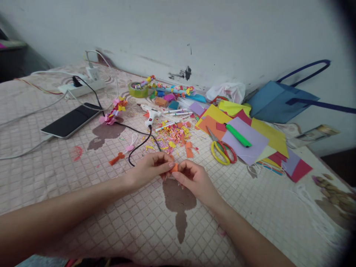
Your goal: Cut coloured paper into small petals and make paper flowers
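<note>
My left hand [150, 170] and my right hand [194, 178] meet over the patterned bed cover, fingers pinched together on a small orange paper piece [174, 167] held between them. Just beyond my hands lies a heap of coloured paper scraps [172, 135]. A black cord [139, 144] from a white glue gun [151, 113] loops close to my left hand. An orange paper cut-out [116, 158] lies to the left of that hand.
Yellow and red scissors [222, 152], a green marker [237, 135] and a stack of coloured paper sheets [258, 139] lie right of centre. A phone [71, 120], a power strip [80, 87], a tape roll [138, 89], a paper flower garland [114, 111] and a blue bag [280, 98] are farther off.
</note>
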